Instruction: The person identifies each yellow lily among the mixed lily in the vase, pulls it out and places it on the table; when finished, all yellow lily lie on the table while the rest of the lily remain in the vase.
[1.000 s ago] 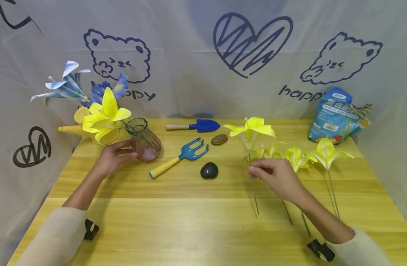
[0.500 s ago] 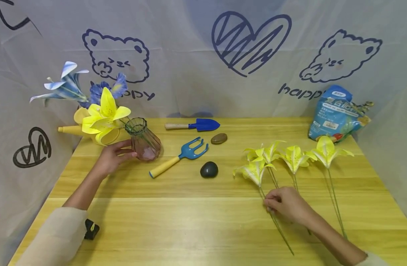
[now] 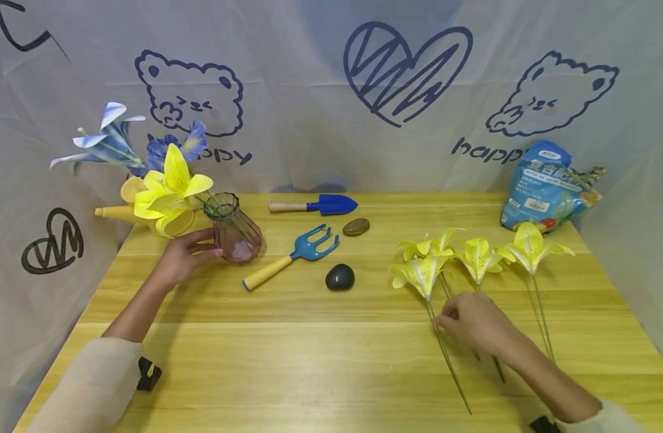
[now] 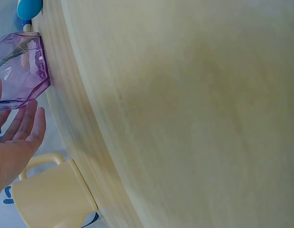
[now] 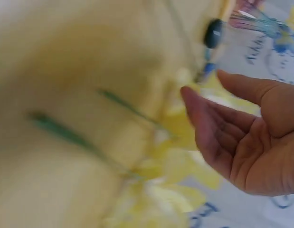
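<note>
My left hand [image 3: 184,257] rests its fingertips against the side of a ribbed purple glass vase [image 3: 235,234]; the fingers look fairly straight in the left wrist view. A yellow lily [image 3: 171,189], a blue lily [image 3: 108,141] and a blue-violet iris [image 3: 163,147] lean left out of the vase. My right hand [image 3: 474,322] hovers by the stem of a yellow lily [image 3: 425,275] on the table. In the right wrist view its thumb and index finger stand apart with nothing between them. Several more yellow lilies [image 3: 479,258] lie around it.
A yellow watering can [image 4: 54,194] stands behind the vase. Mid-table are a blue hand fork [image 3: 310,245], a blue trowel [image 3: 337,204], a black stone [image 3: 340,277] and a brown stone [image 3: 356,227]. A blue bag [image 3: 537,186] stands at the back right.
My right hand has lowered a yellow lily from the air to the table and let go of its stem. The left hand has stayed at the vase.
</note>
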Available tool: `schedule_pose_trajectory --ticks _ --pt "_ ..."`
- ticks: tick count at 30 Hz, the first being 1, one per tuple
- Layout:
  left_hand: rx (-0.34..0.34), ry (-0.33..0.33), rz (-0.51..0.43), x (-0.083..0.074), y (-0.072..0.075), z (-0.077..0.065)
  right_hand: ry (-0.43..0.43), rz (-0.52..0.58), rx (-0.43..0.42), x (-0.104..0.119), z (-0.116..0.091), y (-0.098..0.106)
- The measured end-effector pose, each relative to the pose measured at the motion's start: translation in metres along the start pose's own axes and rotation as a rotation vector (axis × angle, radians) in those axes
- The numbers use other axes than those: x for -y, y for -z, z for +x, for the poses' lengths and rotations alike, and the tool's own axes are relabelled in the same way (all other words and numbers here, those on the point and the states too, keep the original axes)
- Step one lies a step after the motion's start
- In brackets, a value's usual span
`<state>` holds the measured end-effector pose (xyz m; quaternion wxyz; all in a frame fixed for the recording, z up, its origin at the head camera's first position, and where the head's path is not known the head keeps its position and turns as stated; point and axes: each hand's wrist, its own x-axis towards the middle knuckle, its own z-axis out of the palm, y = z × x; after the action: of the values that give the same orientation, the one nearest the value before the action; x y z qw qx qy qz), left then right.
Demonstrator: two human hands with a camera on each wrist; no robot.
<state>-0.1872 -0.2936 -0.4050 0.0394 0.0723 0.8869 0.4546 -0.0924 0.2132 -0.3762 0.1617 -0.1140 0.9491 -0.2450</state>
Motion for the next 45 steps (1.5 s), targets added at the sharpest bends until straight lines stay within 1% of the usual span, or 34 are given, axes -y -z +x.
schedule_pose_trajectory --ticks 2,3,5,7,10,14,18,21,24,28,31,36,38,40,42,44,45 --pt "0.001 0.001 0.006 0.0 0.0 0.0 0.03 -0.039 -0.028 0.013 0.002 0.009" --pt "0.002 0.002 0.007 0.001 0.0 0.0 0.064 -0.047 -0.045 0.022 0.004 0.013" --pt "0.002 0.009 0.007 0.001 0.0 0.001 0.115 -0.029 -0.07 0.044 0.011 0.02" --pt "0.001 0.018 0.006 0.002 0.001 0.001 0.184 0.02 -0.095 0.069 0.021 0.022" --pt "-0.003 0.022 0.008 0.003 0.0 0.001 0.275 0.124 -0.105 0.106 0.041 0.021" --pt "-0.004 0.012 0.007 0.003 -0.001 0.0 0.366 0.278 -0.117 0.151 0.075 0.013" --pt "0.0 0.007 -0.018 0.004 -0.001 0.0 0.419 0.384 -0.175 0.19 0.114 -0.002" --pt "0.01 0.009 -0.039 0.004 -0.001 0.0 0.438 0.432 -0.219 0.212 0.141 -0.014" --pt "0.019 0.015 -0.037 0.004 0.0 0.0 0.45 0.446 -0.248 0.231 0.162 -0.025" --pt "0.025 0.021 -0.041 0.005 0.001 0.0 0.485 0.368 -0.283 0.253 0.185 -0.035" --pt "0.03 0.026 -0.056 0.006 0.003 0.0 0.51 0.255 -0.294 0.268 0.198 -0.04" --pt "0.04 0.048 -0.044 0.006 0.003 -0.001 0.482 0.043 -0.267 0.284 0.204 -0.051" --pt "0.044 0.054 -0.039 0.006 0.004 -0.002 0.478 -0.032 -0.279 0.288 0.203 -0.055" --pt "0.046 0.053 -0.036 0.006 0.004 -0.002 0.483 -0.075 -0.304 0.29 0.202 -0.058" --pt "0.045 0.045 -0.037 0.007 0.003 -0.002 0.482 -0.092 -0.331 0.29 0.202 -0.06" --pt "0.039 0.032 -0.04 0.007 0.003 -0.002 0.466 -0.08 -0.337 0.29 0.202 -0.061" --pt "0.032 0.021 -0.056 0.007 0.002 -0.002 0.458 -0.069 -0.336 0.29 0.202 -0.062"
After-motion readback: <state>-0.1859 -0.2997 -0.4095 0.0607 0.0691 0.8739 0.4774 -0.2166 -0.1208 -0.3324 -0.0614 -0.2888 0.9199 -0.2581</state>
